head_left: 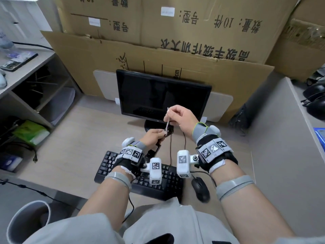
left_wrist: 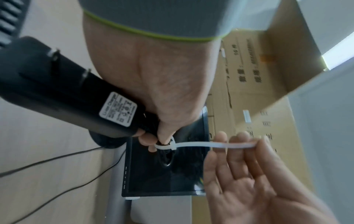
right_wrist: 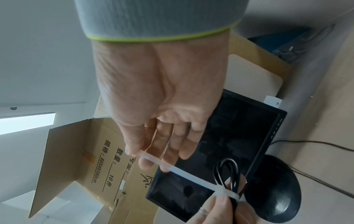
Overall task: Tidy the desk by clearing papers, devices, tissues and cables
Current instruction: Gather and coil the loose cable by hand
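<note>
Pinching the stiff, slick cable tie (left_wrist: 203, 145) tail with your right hand (head_left: 182, 118), your left hand (head_left: 152, 136) grips the light, springy coiled cable (right_wrist: 230, 174) (seemingly adapter (left_wrist: 63, 91) too) above the desk (head_left: 73, 147).

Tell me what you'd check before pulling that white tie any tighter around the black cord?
1. Tie looped round the coiled cable: ok, the white zip tie circles the bundle.
2. Tail fed through the tie's head: ok, it comes out toward the right hand.
3. Right hand's hold on the tail: ok, thumb and fingers pinch it.
4. Left hand steadying the bundle: ok, it grips the coil at the tie, with the black adapter held in the same hand.
5. Skin caught in the loop: cannot tell, the fingertips hide that spot.
6. Loose cable left outside the loop: cannot tell.
</note>
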